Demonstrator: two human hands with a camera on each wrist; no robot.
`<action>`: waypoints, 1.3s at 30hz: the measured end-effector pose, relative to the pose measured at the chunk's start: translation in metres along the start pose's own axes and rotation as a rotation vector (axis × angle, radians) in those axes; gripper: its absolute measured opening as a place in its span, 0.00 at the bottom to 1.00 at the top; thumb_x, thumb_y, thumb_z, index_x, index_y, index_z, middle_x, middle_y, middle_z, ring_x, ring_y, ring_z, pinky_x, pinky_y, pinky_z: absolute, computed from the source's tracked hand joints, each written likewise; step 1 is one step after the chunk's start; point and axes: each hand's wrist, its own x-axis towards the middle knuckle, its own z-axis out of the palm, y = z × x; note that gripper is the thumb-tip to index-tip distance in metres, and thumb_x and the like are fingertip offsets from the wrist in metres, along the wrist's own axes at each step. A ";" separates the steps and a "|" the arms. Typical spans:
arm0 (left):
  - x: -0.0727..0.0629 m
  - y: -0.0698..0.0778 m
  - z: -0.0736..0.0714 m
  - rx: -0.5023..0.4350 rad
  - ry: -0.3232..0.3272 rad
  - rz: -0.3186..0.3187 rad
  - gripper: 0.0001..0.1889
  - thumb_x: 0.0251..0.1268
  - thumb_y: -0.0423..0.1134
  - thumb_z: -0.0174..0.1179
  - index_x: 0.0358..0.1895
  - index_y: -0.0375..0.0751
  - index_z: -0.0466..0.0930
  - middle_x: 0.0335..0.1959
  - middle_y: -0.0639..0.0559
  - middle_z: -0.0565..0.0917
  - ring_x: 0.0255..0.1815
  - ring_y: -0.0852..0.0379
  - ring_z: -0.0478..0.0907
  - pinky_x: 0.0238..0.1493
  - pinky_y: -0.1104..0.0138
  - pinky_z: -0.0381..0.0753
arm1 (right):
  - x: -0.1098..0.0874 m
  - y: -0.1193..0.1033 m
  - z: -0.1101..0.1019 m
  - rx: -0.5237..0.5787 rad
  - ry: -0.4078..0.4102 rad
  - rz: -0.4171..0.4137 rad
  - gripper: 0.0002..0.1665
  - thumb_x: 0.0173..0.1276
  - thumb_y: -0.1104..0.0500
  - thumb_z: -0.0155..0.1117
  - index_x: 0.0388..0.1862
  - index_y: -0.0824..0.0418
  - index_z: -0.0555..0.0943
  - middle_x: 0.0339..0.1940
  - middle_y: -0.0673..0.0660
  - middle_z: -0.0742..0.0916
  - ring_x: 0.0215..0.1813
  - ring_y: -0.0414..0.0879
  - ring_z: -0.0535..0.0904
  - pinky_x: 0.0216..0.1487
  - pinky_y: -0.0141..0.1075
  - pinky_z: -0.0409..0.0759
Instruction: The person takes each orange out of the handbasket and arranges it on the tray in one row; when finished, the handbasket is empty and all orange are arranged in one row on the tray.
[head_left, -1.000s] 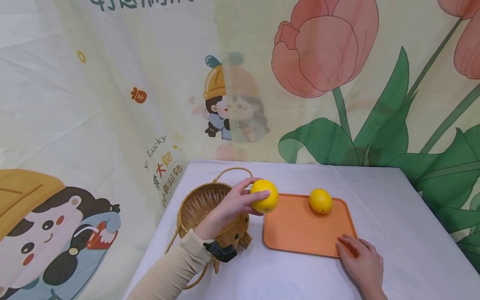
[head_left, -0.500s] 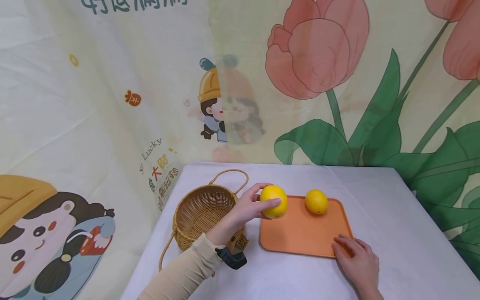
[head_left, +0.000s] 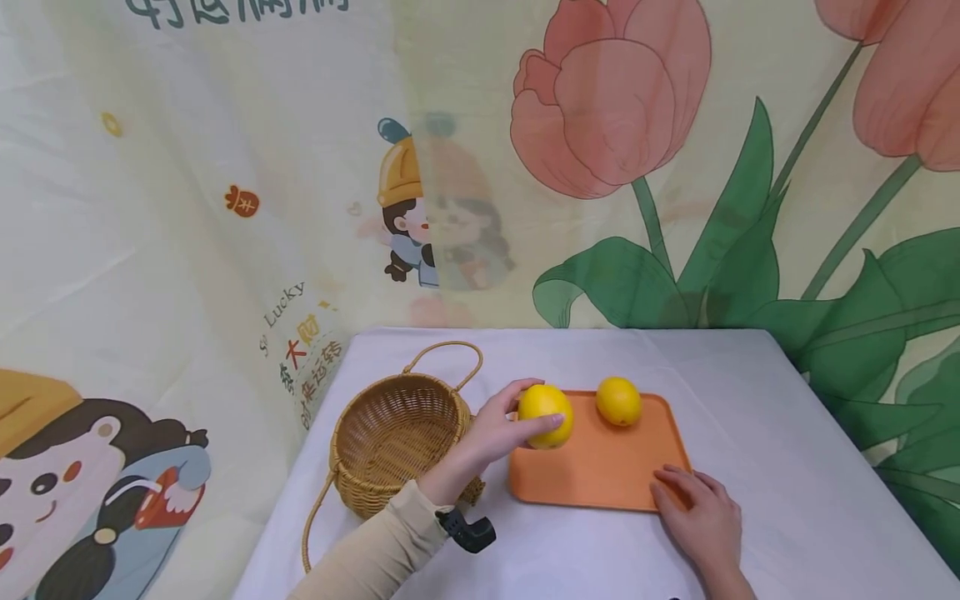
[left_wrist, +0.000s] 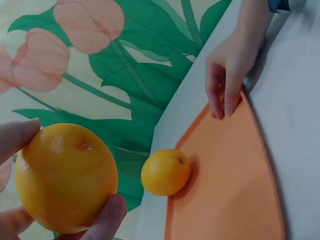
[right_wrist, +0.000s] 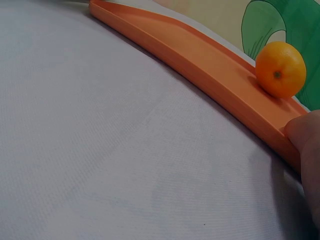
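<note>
My left hand [head_left: 495, 429] grips an orange [head_left: 544, 415], thumb on the near side and fingers round the far side. It is held over the left part of an orange tray [head_left: 585, 479]. In the left wrist view, the held orange [left_wrist: 67, 177] shows glossy skin between thumb and fingers. A second orange [head_left: 618, 401] sits at the tray's back edge. My right hand [head_left: 699, 512] rests on the tray's front right corner, fingertips just inside the rim. In the right wrist view, the thumb [right_wrist: 302, 131] touches that rim.
A round wicker basket [head_left: 367, 496] with rope-like handles stands left of the tray, partly behind my left forearm. A white cloth [head_left: 757, 400] covers the table. Printed fabric with tulips [head_left: 611, 100] hangs behind it.
My left hand has carried the orange right and slightly down, away from the basket and over the tray. The right hand stays at the tray corner. The head view has shifted slightly.
</note>
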 end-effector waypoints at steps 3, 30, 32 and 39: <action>0.002 -0.006 0.004 -0.003 0.008 -0.003 0.33 0.60 0.50 0.74 0.68 0.53 0.75 0.55 0.47 0.78 0.47 0.50 0.81 0.43 0.57 0.86 | 0.000 0.001 -0.001 -0.002 0.003 -0.004 0.19 0.67 0.52 0.73 0.52 0.63 0.88 0.60 0.66 0.84 0.67 0.66 0.65 0.65 0.65 0.56; 0.016 -0.045 0.033 0.166 0.243 -0.040 0.39 0.57 0.57 0.73 0.70 0.50 0.71 0.62 0.44 0.76 0.55 0.44 0.75 0.47 0.52 0.79 | 0.001 0.001 0.000 0.005 0.037 -0.035 0.17 0.65 0.53 0.75 0.50 0.59 0.90 0.58 0.61 0.86 0.67 0.63 0.68 0.66 0.63 0.58; 0.017 -0.049 0.036 0.160 0.267 -0.038 0.39 0.56 0.57 0.74 0.69 0.50 0.71 0.62 0.43 0.76 0.56 0.44 0.75 0.49 0.51 0.78 | 0.001 0.001 0.000 0.004 0.032 -0.030 0.17 0.65 0.53 0.75 0.50 0.59 0.90 0.58 0.61 0.86 0.67 0.63 0.68 0.66 0.63 0.58; 0.025 -0.065 0.044 0.120 0.328 -0.039 0.38 0.52 0.56 0.77 0.67 0.51 0.72 0.59 0.46 0.78 0.55 0.46 0.75 0.51 0.52 0.75 | 0.000 0.000 0.000 -0.003 0.025 -0.022 0.17 0.66 0.53 0.74 0.51 0.60 0.89 0.58 0.62 0.86 0.67 0.62 0.67 0.66 0.62 0.57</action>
